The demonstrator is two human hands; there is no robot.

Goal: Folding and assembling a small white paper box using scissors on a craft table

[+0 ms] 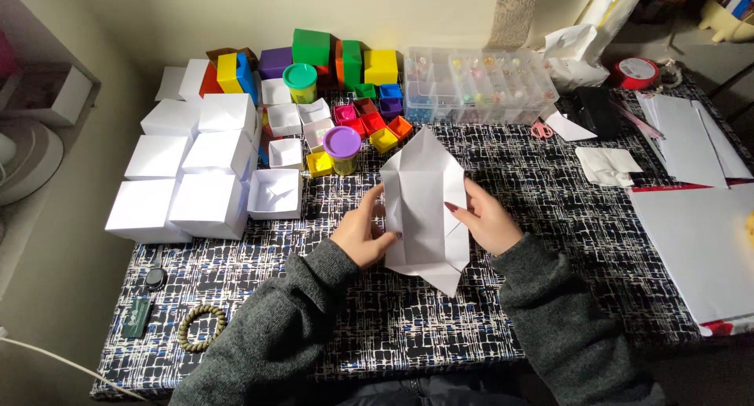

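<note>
A partly folded white paper (424,202) with pointed ends and raised side flaps is held over the black-and-white patterned table (440,327). My left hand (363,233) grips its left edge, fingers curled under the flap. On the opposite side, my right hand (485,221) pinches the right edge, thumb on top. Both arms wear grey knitted sleeves.
White paper boxes (196,162) are stacked at the left, with coloured boxes (314,60) and small coloured trays (377,115) behind. Two dough tubs (342,148) stand near a clear bead organiser (479,84). Paper sheets (699,241) lie at right; a bead bracelet (201,327) lies front left.
</note>
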